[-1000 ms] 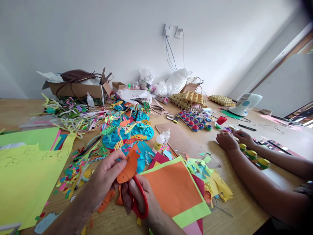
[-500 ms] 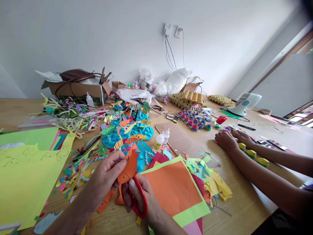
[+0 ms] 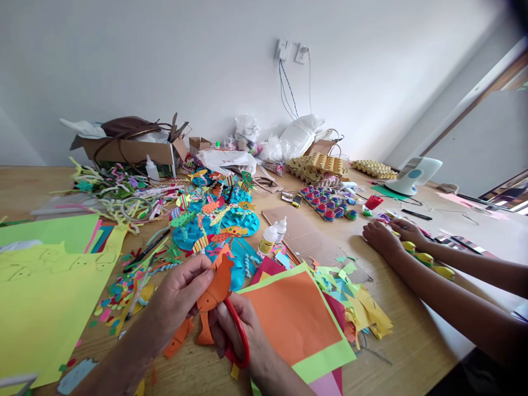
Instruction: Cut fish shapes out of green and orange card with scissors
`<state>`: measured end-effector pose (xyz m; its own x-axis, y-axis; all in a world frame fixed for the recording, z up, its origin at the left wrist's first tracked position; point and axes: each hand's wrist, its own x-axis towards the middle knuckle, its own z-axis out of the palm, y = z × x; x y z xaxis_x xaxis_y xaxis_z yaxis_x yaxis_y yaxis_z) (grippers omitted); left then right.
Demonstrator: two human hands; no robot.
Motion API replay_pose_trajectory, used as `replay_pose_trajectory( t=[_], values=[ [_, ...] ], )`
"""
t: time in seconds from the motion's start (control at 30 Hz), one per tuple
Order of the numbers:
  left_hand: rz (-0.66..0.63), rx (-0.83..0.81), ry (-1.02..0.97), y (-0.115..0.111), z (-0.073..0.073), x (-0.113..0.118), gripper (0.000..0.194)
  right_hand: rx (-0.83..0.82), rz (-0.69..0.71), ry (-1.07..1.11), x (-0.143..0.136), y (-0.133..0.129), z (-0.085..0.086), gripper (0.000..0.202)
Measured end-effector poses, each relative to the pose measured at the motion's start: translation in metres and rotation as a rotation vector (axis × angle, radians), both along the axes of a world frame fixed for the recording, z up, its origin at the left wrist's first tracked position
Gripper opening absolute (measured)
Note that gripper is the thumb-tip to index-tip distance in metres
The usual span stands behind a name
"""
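Pinched in my left hand [image 3: 185,289] is an orange paper fish [image 3: 218,283] with a drawn eye and outline. My right hand [image 3: 237,324] grips the red-handled scissors [image 3: 239,335] just below it; their blades are hidden behind the paper and fingers. More orange paper pieces [image 3: 179,336] lie on the table under my hands. To the right, a sheet of orange paper [image 3: 292,316] rests on green and dark red sheets. Beyond my hands, blue egg-carton bases [image 3: 239,220] carry several patterned paper fish.
Two glue bottles [image 3: 268,239] stand near a cardboard sheet [image 3: 307,236]. Paper scraps [image 3: 367,313] are heaped at the right of the sheets. Another person's hands [image 3: 383,236] work on a yellow-green egg-carton strip [image 3: 423,258]. Yellow paper [image 3: 45,313] with drawn fish lies left.
The orange fish has tilted slightly and shifted a little to the left. My right hand and the scissors have moved only slightly. The other person's hands stay nearly in place.
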<state>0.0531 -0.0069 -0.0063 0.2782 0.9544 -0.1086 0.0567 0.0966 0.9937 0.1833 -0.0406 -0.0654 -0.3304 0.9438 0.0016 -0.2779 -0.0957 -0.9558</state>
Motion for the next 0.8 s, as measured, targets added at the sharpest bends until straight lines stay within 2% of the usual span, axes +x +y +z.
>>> replay_pose_trajectory(
  t=[0.27, 0.5, 0.8],
  values=[
    [-0.049, -0.073, 0.005, 0.003, -0.002, -0.006, 0.023, -0.012, 0.008, -0.03, 0.0, 0.0, 0.01, 0.059],
    [-0.094, -0.09, -0.012, 0.004, 0.006, -0.009, 0.025, -0.048, 0.009, -0.063, 0.001, 0.001, 0.02, 0.061],
    [-0.16, -0.153, -0.038, 0.006, 0.014, -0.016, 0.022, -0.049, 0.032, -0.185, 0.008, 0.001, 0.014, 0.06]
  ],
)
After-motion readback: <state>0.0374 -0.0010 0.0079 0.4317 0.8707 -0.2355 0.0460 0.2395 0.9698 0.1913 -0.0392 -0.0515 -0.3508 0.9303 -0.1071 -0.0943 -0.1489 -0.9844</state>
